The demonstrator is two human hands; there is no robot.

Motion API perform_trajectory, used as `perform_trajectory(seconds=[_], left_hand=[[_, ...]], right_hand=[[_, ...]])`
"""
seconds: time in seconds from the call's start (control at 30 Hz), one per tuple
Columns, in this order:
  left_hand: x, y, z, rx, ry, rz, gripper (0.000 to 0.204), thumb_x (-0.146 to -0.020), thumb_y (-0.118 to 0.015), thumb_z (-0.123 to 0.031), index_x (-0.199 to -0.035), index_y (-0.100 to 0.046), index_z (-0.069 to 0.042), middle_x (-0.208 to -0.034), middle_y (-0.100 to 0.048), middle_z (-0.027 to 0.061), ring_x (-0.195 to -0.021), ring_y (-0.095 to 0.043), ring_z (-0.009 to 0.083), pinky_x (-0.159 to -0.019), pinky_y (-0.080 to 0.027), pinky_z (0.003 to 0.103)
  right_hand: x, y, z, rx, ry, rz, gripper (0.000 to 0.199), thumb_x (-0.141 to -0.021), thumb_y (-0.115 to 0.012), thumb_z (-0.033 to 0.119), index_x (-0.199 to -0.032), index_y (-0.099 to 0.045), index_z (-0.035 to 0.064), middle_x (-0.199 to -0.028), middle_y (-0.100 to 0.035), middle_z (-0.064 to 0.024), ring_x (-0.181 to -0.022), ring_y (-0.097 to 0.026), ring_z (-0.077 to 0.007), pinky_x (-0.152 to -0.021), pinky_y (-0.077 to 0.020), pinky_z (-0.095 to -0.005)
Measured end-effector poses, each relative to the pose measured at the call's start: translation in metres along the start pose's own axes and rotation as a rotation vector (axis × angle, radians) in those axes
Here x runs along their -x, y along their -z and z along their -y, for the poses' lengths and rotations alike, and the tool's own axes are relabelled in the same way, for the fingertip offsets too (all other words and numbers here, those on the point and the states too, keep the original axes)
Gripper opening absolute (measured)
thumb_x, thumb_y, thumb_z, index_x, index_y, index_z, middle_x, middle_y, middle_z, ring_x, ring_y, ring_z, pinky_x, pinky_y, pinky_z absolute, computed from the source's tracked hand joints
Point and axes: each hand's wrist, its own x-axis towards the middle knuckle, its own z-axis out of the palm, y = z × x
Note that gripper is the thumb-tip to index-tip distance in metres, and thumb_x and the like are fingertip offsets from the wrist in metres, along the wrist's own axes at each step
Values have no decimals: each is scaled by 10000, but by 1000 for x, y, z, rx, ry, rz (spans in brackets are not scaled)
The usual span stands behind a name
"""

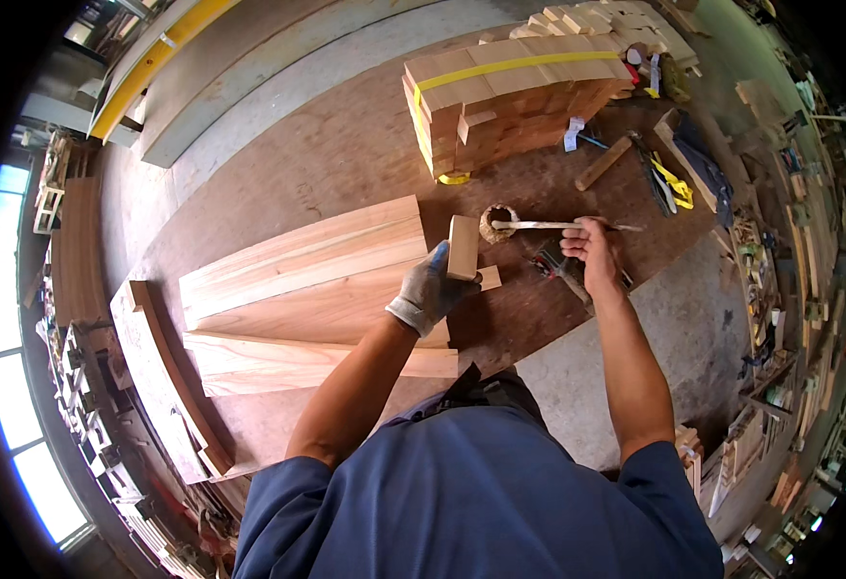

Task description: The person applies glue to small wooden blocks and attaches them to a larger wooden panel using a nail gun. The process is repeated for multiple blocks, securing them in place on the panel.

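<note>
My left hand (425,289), in a grey-white glove, is closed around a small wooden block (463,248) held upright over the table. A second pale wood end (490,278) sticks out just beyond that hand; whether it is a separate piece I cannot tell. My bare right hand (592,253) pinches a thin pale stick (544,226). The stick's left end reaches into a small round pot (489,232) with a crusty tan rim. What is inside the pot is too dark to make out. Below the stick, near my right hand, lies a dark tool (563,275) with a red part.
Several pale boards (312,256) lie side by side at left on the brown worktable (317,159). A stack of wooden blocks (515,106) bound with yellow strap stands at the back. A wooden-handled hammer (604,164) and a yellow-and-black tool (672,185) lie right of it.
</note>
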Motion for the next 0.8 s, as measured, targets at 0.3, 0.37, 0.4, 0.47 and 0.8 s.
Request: perform_trajectory(seconds=[0.3, 0.37, 0.4, 0.47, 0.8], left_hand=[[-4, -8, 3, 22, 14, 126, 487, -1068, -580, -434, -1377, -571, -58, -1150, -709, 176, -963, -708, 320, -820, -625, 442], [-4, -9, 3, -6, 25, 154, 494, -1078, -557, -436, -1405, -560, -66, -1177, -709, 185, -974, -705, 310, -819, -620, 420], [-3, -11, 3, -33, 17, 141, 491, -1083, -546, -434, -1416, -554, -72, -1182, -706, 183, -981, -703, 301, -820, -621, 414], [0, -15, 3, -89, 1, 113, 487, -1093, -525, -429, -1437, -541, -84, -1192, -699, 180, -994, -700, 283, -821, -621, 402], [16, -23, -5, -174, -22, 157, 466, -1103, -506, -418, -1438, -535, -96, -1205, -685, 169, -980, -695, 248, -817, -625, 386]], right_hand=[[39, -8, 31, -118, 47, 174, 215, -1006, -595, 213, -1047, -666, 14, -844, -748, -127, -682, -709, -197, -648, -589, -341], [46, -16, 36, -44, 77, 183, 208, -1012, -596, 200, -1051, -667, 8, -851, -750, -140, -670, -714, -197, -634, -589, -336], [47, -18, 35, -37, 88, 184, 207, -1011, -600, 196, -1052, -668, 5, -855, -752, -144, -676, -718, -200, -639, -593, -335], [46, -20, 33, -23, 109, 183, 204, -1010, -608, 189, -1055, -670, -1, -864, -754, -153, -688, -725, -206, -647, -600, -332], [49, -30, 39, 55, 300, 204, 220, -1027, -594, 170, -1063, -673, -33, -892, -764, -165, -733, -746, -212, -691, -626, -339]])
